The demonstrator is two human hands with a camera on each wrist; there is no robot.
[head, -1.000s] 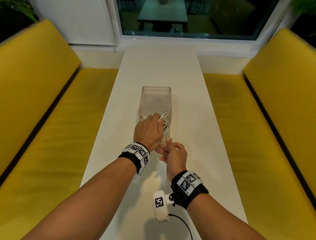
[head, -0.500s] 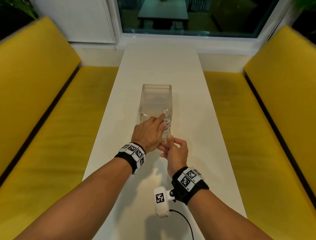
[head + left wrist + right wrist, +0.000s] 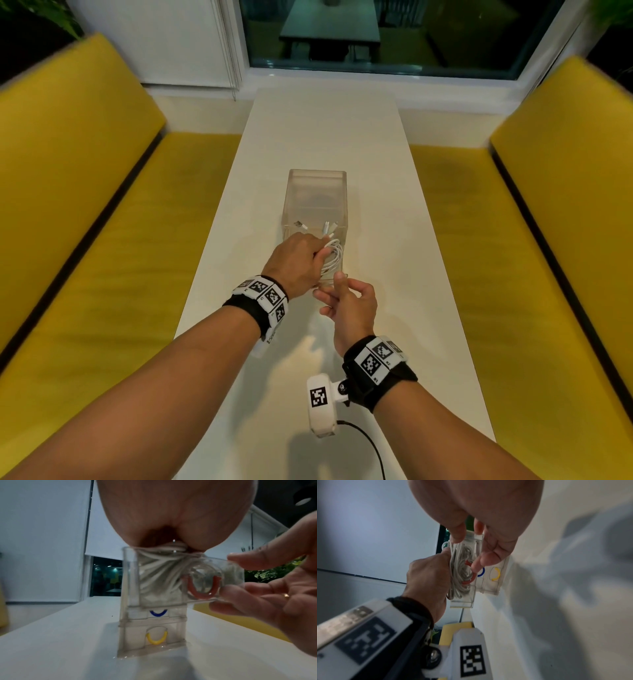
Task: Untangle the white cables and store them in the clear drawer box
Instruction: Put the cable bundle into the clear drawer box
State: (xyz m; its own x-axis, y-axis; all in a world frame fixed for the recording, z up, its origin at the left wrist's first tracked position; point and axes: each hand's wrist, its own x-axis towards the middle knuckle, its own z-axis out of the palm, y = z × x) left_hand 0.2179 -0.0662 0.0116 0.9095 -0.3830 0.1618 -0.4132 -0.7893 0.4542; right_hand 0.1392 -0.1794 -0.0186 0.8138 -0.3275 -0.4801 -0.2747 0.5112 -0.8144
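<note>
Two hands at the clear drawer box point(image 3: 317, 192), which stands mid surface point(image 3: 325, 120). Top drawer point(image 3: 214, 582), red handle, is pulled out toward the near side. Left hand point(image 3: 296, 262) is curled round the white cables point(image 3: 332, 257), a coiled bundle pushed down into that drawer; connector ends point(image 3: 327, 228) stick up at the far side. Right hand point(image 3: 347, 303) grasps the drawer's near front, thumb on the top edge, fingers point(image 3: 240, 608) under it.

Risks, as I judge them:
- Coil looks springy; if left hand lets go early, loops prob pop back over the rim.
- Plugs or a loop above the rim could jam vs the box frame when the drawer slides in, pinching cable.
- Box looks light & tall; a hard push may shove or tip it w/o a steadying hand.
- Drawer hangs far out, could drop if pulled more.

Around: two lower drawers, blue handle point(image 3: 158, 613) & yellow handle point(image 3: 156, 637), both closed. Yellow benches point(image 3: 85, 205) left & right, window point(image 3: 376, 34) at far end. In the way: only left hand itself, sitting in the drawer's path.
</note>
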